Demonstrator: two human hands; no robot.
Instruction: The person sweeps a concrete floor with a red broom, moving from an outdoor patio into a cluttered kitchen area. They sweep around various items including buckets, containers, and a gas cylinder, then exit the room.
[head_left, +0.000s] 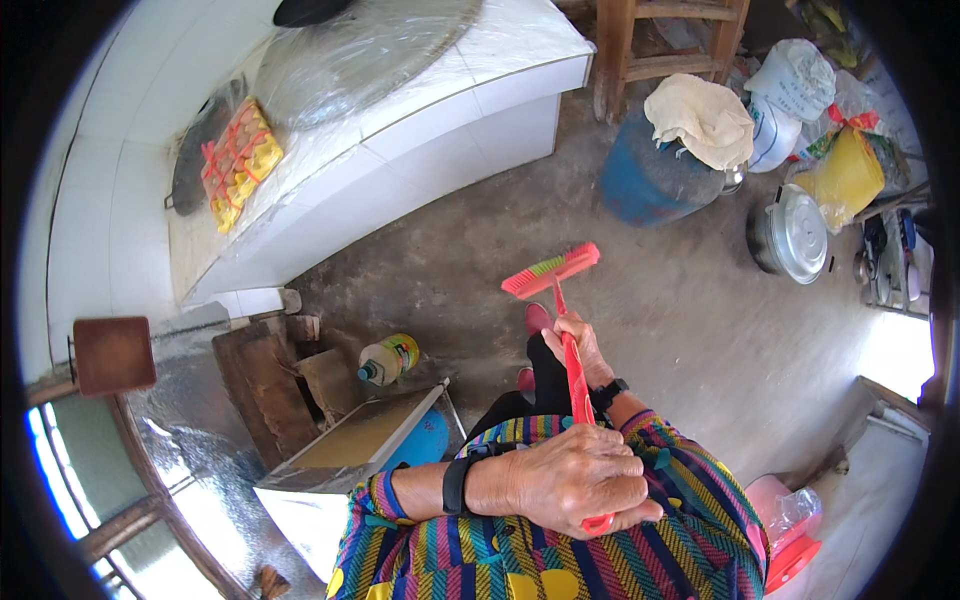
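A red broom handle (576, 375) runs from near my chest down and away from me. My left hand (581, 480) is closed round its top end, where a red loop shows below my fingers. Lower on the handle, my right hand (579, 345) grips it just above the broom head. The pink broom head (551, 271), with pink and yellow-green bristles, is beyond my pink shoes; whether it touches the concrete floor (465, 232) cannot be told. Both wrists wear black bands.
A white tiled counter (450, 112) holds tied egg trays (238, 161). Right of it are a wooden ladder-like frame (679, 66), a blue barrel (652, 176) and a lidded metal pot (795, 232). A plastic bottle (388, 360) lies by a low table (360, 439); a pink bin (780, 517) stands lower right.
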